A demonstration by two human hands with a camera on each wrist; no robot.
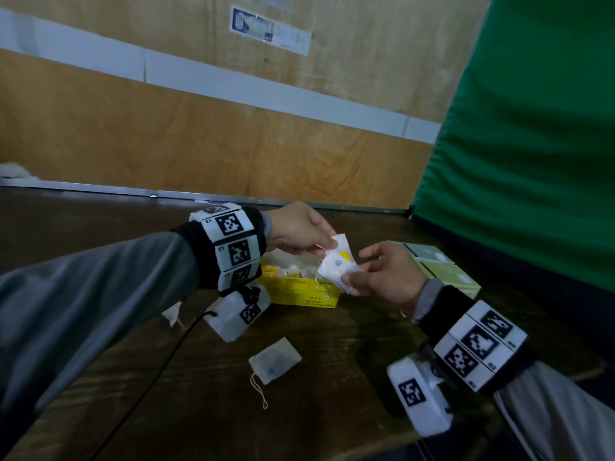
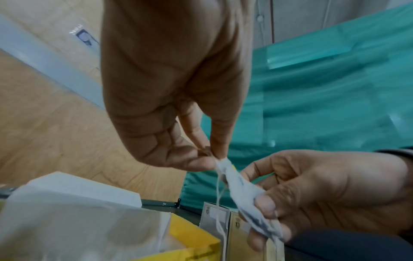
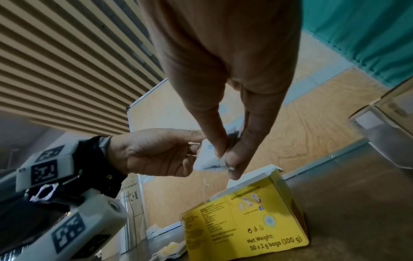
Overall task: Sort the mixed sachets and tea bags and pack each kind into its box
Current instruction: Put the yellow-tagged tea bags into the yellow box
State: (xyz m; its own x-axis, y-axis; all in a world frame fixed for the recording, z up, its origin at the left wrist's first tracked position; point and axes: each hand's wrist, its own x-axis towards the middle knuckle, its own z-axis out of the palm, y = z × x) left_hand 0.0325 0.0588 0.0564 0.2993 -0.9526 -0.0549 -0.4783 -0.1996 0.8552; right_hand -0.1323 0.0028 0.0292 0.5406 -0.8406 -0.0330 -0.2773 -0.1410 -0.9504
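Observation:
Both hands hold one white tea bag (image 1: 337,264) above the open yellow tea box (image 1: 299,289). My left hand (image 1: 301,232) pinches its top corner between thumb and fingertips. My right hand (image 1: 382,274) pinches its lower end. The left wrist view shows the tea bag (image 2: 243,192) stretched between the left hand (image 2: 214,157) and right hand (image 2: 290,203), its string hanging down. From the right wrist, the tea bag (image 3: 210,159) hangs over the yellow box (image 3: 245,220), which reads "50 x 2 g bags". White bags fill the box.
Another tea bag (image 1: 274,359) with a looped string lies on the dark wooden table (image 1: 100,227) in front of the box. A small white packet (image 1: 172,312) lies left of it. Pale green boxes (image 1: 439,264) stand right of the yellow one, by a green curtain (image 1: 532,144).

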